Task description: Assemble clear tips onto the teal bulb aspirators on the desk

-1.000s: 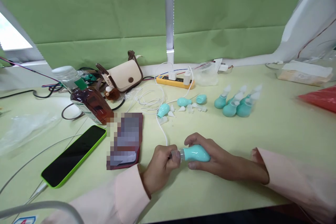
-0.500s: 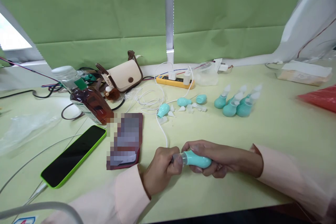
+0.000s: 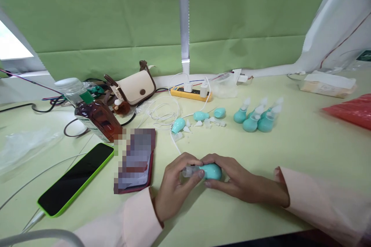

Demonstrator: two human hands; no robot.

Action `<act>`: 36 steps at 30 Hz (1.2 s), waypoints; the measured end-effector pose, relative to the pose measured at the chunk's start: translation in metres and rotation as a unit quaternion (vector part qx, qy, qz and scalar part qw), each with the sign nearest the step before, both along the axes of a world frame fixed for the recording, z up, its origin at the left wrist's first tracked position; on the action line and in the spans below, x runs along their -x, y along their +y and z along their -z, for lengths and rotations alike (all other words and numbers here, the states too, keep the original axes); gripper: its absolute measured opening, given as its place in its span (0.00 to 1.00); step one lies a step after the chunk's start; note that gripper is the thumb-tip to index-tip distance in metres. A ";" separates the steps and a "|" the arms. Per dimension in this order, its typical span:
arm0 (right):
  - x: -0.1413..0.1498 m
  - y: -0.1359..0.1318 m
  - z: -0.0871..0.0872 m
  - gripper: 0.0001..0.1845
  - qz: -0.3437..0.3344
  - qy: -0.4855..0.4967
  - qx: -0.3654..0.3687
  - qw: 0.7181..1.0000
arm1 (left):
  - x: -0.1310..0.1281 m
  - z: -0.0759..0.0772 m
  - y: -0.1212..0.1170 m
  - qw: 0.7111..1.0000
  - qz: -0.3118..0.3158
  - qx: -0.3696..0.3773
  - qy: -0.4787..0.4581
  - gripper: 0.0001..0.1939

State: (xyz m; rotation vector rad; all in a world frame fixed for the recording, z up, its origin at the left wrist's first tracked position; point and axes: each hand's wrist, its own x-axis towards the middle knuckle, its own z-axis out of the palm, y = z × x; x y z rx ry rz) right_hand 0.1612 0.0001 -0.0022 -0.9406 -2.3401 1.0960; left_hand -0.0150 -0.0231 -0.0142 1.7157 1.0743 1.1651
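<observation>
Over the near part of the table, a teal bulb syringe (image 3: 213, 171) lies sideways between my hands, its clear plastic collar (image 3: 188, 171) pointing left. My left hand (image 3: 178, 185) pinches it where the collar meets the neck, thumb in front and fingers behind. The rounded end sits in my right hand (image 3: 239, 179), with fingers and thumb curled around it. Beyond my hands lie three loose teal bulbs (image 3: 201, 116) among small clear and white plastic pieces (image 3: 207, 124). Several bulbs with white tips fitted (image 3: 250, 123) stand upright in a cluster to their right.
At left are a green-cased phone (image 3: 75, 179), a second phone in a dark red case (image 3: 136, 166) and a tilted bottle of brown liquid (image 3: 97, 117). Behind are a cream handbag (image 3: 135, 88), coiled white cable (image 3: 162, 112) and yellow power strip (image 3: 187, 94). A red bag (image 3: 350, 109) lies right.
My left hand has gone from a fist around the collar to a pinch at the bulb's neck, exposing the collar. My right hand closed around the bulb, then loosened somewhat. The view tilted slightly.
</observation>
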 end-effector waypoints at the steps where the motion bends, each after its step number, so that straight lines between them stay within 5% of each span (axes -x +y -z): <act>1: 0.000 0.000 0.003 0.15 0.006 0.006 -0.006 1.000 | 0.000 0.000 0.000 1.000 -0.004 0.009 -0.019 0.07; 5: -0.004 0.002 0.013 0.16 0.009 0.043 -0.016 0.999 | -0.001 -0.002 -0.001 0.997 -0.014 0.055 -0.061 0.10; 9: -0.008 0.019 0.012 0.23 -0.046 0.045 -0.176 0.982 | 0.000 -0.001 -0.003 0.996 -0.067 -0.052 -0.004 0.06; 12: -0.012 0.044 0.009 0.22 0.043 0.048 -0.342 0.937 | 0.001 0.001 -0.004 0.988 -0.077 -0.124 0.053 0.08; 15: -0.016 0.072 0.009 0.16 0.148 -0.060 -0.420 0.894 | 0.000 0.004 -0.002 0.994 -0.012 -0.060 0.095 0.09; 20: -0.017 0.097 0.019 0.16 0.158 -0.252 -0.427 0.854 | -0.001 0.003 0.003 0.995 -0.024 0.035 0.087 0.09; 29: -0.008 0.100 0.026 0.14 0.148 -0.268 -0.431 0.849 | 0.000 0.002 0.002 0.997 -0.057 0.034 0.034 0.10; 36: -0.016 0.104 0.035 0.13 0.098 -0.212 -0.428 0.873 | 0.001 0.001 0.001 0.997 -0.058 0.043 0.032 0.08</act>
